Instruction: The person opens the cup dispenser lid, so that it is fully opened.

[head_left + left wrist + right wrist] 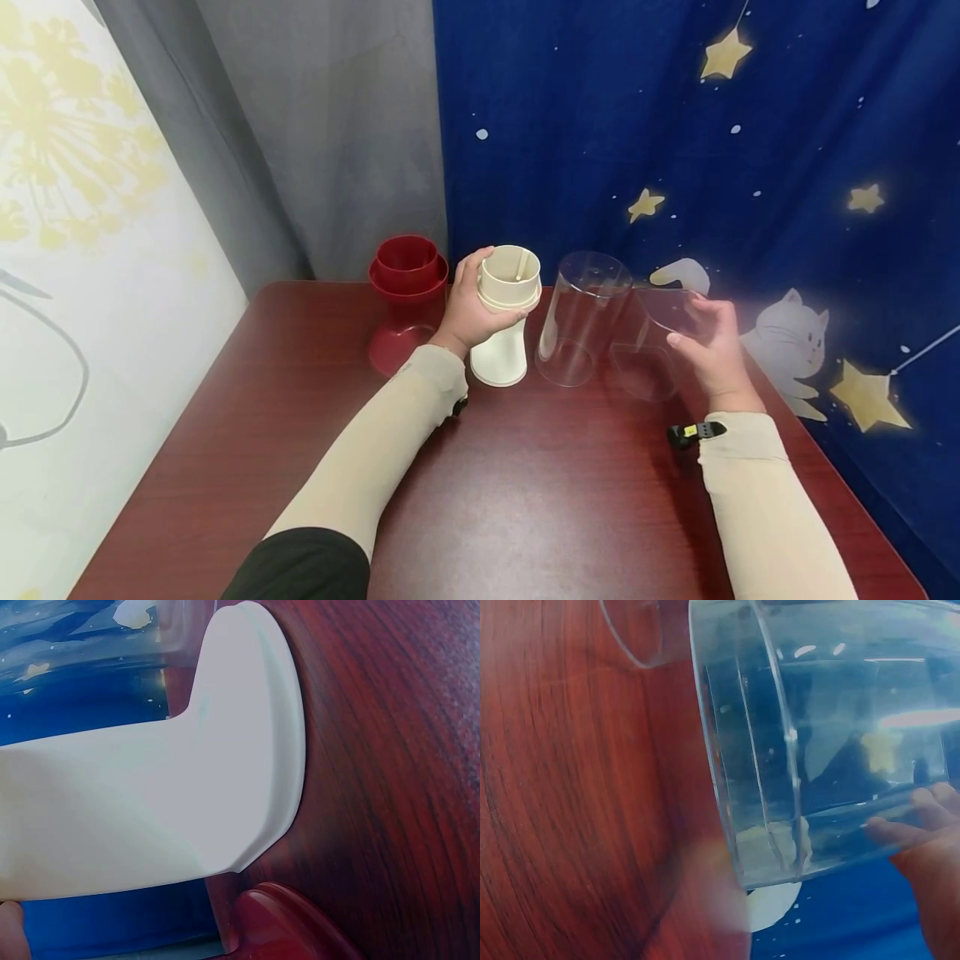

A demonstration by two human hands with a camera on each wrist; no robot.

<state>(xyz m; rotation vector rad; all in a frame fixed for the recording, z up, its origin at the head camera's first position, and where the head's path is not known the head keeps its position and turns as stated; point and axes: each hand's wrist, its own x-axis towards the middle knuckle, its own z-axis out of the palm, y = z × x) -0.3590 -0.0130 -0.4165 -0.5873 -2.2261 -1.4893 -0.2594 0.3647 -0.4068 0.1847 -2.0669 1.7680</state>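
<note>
My left hand (467, 312) grips the cup-like top of a cream plastic stand (501, 358), thumb across its front and fingers round its left side. The stand is upright on the table, and its broad foot shows large in the left wrist view. My right hand (718, 354) holds a clear plastic container (840, 750) by its upper side, fingers and thumb round the wall. Whether its bottom touches the table I cannot tell. Between the two hands stands another clear cylinder (581, 333), touched by neither.
A red stand (408, 275) of similar shape stands left of the cream one. Everything is near the back edge of a dark red wooden table (525, 500). Behind hang a grey curtain (337, 125) and a blue star-patterned curtain (570, 125); a white patterned wall (75, 292) borders the left.
</note>
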